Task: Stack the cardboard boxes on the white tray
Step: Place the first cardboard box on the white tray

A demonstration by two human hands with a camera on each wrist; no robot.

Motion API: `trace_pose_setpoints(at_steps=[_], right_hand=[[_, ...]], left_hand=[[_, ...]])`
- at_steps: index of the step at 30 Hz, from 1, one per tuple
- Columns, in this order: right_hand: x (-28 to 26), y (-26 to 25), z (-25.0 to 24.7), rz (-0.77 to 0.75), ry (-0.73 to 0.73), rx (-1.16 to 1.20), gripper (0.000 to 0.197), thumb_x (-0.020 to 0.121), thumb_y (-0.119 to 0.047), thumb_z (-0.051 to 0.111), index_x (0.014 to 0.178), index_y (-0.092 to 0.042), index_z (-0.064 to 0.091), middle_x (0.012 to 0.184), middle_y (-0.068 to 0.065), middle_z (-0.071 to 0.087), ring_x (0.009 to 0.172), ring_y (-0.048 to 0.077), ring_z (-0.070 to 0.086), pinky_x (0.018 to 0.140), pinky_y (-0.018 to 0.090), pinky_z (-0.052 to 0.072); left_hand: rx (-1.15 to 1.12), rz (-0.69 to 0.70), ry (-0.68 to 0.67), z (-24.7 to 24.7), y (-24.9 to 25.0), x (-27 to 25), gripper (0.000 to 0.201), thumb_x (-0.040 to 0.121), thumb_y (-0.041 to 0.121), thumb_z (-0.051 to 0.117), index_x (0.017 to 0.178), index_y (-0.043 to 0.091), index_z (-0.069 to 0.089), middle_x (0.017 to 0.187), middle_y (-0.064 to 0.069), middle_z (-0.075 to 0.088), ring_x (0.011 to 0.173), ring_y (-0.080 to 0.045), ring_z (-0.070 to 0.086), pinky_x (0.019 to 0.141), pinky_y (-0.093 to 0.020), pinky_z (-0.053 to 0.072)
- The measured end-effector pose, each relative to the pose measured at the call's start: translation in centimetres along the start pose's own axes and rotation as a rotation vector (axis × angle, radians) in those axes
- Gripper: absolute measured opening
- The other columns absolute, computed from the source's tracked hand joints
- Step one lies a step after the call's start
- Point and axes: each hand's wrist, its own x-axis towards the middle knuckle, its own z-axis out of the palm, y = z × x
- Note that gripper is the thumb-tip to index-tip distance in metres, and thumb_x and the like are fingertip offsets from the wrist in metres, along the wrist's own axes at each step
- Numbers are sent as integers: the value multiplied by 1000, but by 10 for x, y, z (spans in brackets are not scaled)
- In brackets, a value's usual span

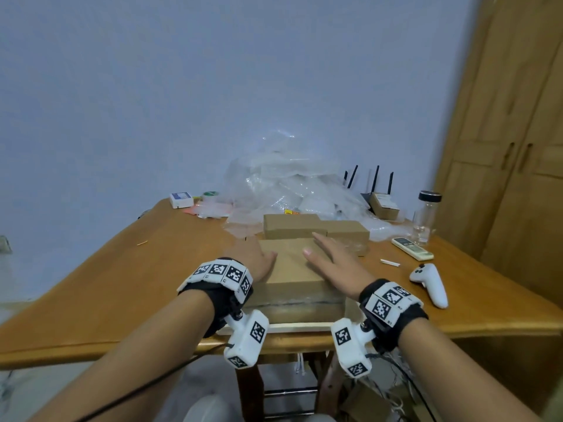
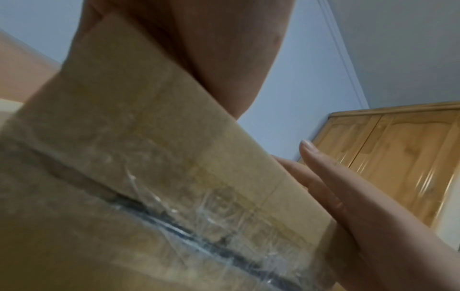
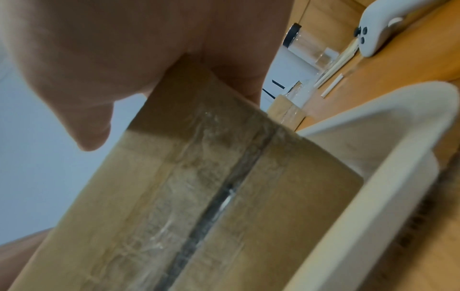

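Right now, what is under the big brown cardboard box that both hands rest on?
The brown cardboard box stands in a white plastic tray; its rim shows along the near and right sides. The tray's floor is covered by the box, so anything else beneath cannot be seen.

head view looks down over the table (image 1: 128,284); both wrist views look up, close against the taped box (image 2: 149,157).

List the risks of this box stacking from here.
1. The taped cardboard box nearly fills the white tray, which sits at the table's near edge; a shove toward the person might tip it off.
2. Both hands lie flat on top, so lifting now could let it slip.
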Motion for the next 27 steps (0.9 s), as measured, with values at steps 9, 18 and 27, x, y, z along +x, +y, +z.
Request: trace_pose_setpoints(at_steps=[9,18,27], right_hand=[[2,19,13,77,-121,-75,115,64,-103,21,160,-41,18,173,6,12,160,22,8,124,46,16],[44,-2,-21,86,-104,-77,84,95,-71,38,162,-23,22,168,1,29,155,21,27,120,34,21],[114,-2,-57,212,-181,-186,72,100,-59,46,160,-23,27,163,7,39,147,27,41,104,30,31]], left_hand=[[59,38,-103,10,-6,8,63,99,58,37,131,6,52,126,-17,65,112,-34,63,87,-37,48],[-66,32,-79,-36,14,54,72,100,60,30,153,12,39,145,-14,57,133,-32,54,103,-40,40],[-262,3,-156,-29,36,132,81,98,58,40,159,8,24,161,-17,39,145,-35,42,113,-40,33]])
